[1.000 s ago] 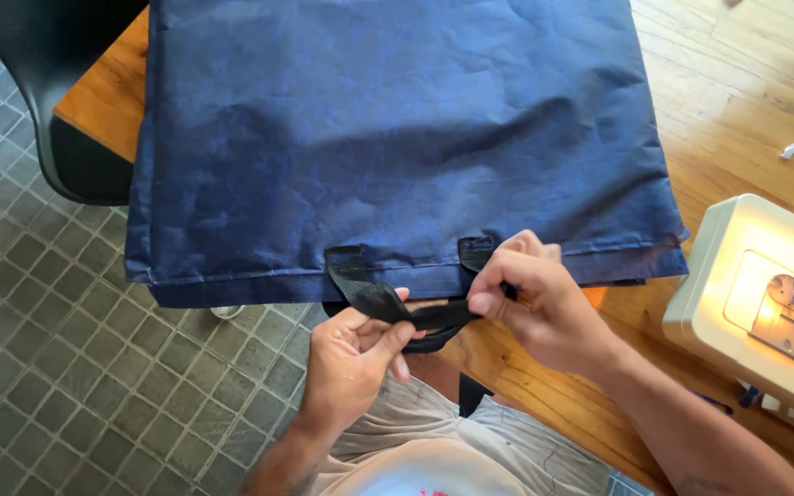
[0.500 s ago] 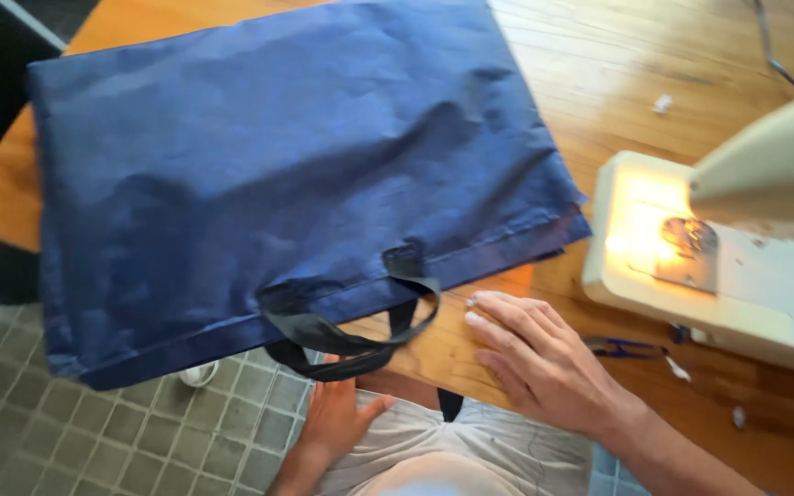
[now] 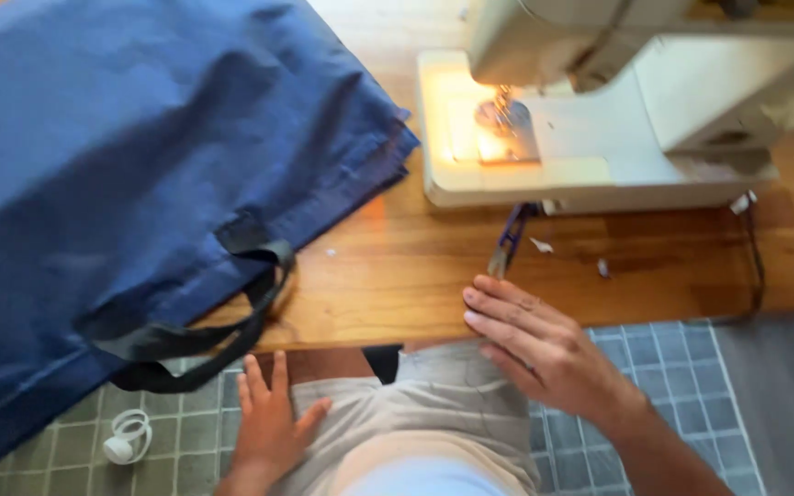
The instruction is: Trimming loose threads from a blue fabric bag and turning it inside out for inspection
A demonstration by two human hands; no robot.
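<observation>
Both hands empty. Right hand (image 3: 544,354) flat, fingers loosely spread, fingertips at the near edge of the wooden table (image 3: 397,276), just short of small blue-handled scissors (image 3: 510,241). Left hand (image 3: 270,422) open, resting on lap. Navy fabric bag (image 3: 140,165) lies on table's left, black strap handles (image 3: 204,335) hanging over edge. White sewing machine (image 3: 599,119) behind scissors, lamp lit.

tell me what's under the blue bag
The blue bag lies on the wooden table, its near end and black straps hanging over the edge above the tiled floor. Whatever else lies beneath the cloth is covered.
</observation>
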